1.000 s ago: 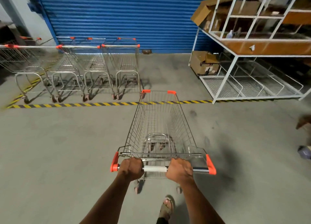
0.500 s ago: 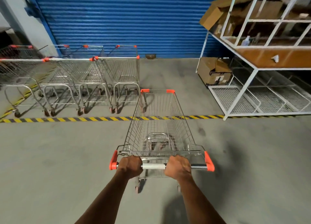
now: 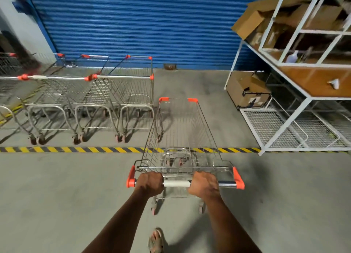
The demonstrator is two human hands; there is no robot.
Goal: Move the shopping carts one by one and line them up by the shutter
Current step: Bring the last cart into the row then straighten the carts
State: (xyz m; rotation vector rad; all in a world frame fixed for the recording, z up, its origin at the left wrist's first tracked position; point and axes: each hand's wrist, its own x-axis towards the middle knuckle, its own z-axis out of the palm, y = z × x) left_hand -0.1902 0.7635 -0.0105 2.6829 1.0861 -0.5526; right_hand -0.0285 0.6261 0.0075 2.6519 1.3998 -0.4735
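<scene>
head view, grey concrete floor (image 3: 57, 195), blue shutter (image 3: 133, 24)

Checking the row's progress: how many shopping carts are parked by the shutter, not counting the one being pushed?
3 clearly: right cart, middle cart, left cart cut by the frame edge. A handle further left may be another.

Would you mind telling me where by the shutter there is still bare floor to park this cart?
Bare floor lies before the blue shutter, between the rightmost parked cart and the cardboard box by the white rack; the cart that both hands grip already noses into it over the striped line. Left of that gap, parked carts crowd the row.
</scene>
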